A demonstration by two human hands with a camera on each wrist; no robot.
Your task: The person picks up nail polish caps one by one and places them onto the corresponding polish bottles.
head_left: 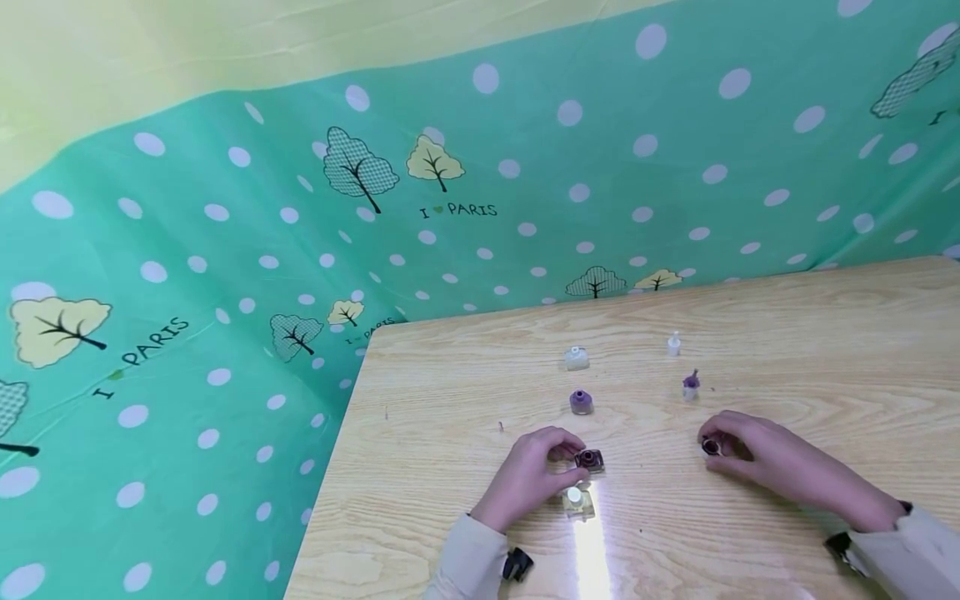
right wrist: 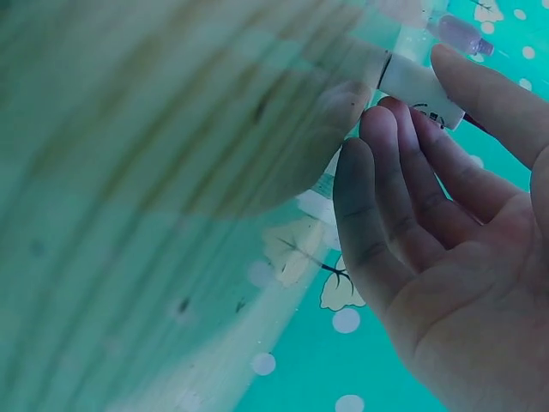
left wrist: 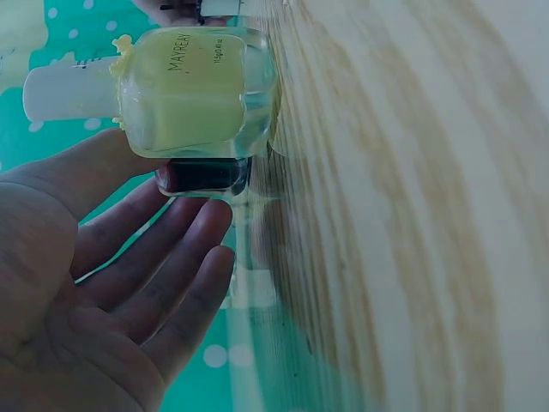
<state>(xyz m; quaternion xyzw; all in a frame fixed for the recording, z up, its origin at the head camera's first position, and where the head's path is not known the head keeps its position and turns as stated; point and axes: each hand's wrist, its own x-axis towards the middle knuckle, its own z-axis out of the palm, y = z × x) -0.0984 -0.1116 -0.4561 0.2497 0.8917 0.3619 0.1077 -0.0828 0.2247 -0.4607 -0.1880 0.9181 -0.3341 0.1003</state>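
My left hand (head_left: 534, 468) pinches a dark nail polish bottle (head_left: 589, 460) between thumb and fingers; the bottle stands on the table with its neck uncapped. Right beside it is a yellow nail polish bottle (left wrist: 193, 90) with a white cap on and dried polish around its neck. Over to the right, my right hand (head_left: 757, 450) holds a white nail polish cap (right wrist: 422, 90) between thumb and fingertips. This cap stands upside down at the tabletop, its dark brush end partly hidden by the thumb.
Behind my left hand stand an uncapped purple bottle (head_left: 581, 402) and an uncapped clear bottle (head_left: 576, 359). Farther right are an upturned cap with purple brush (head_left: 691, 385) and a white upturned cap (head_left: 673, 344). A green dotted cloth (head_left: 480, 225) hangs behind the wooden table (head_left: 450, 375).
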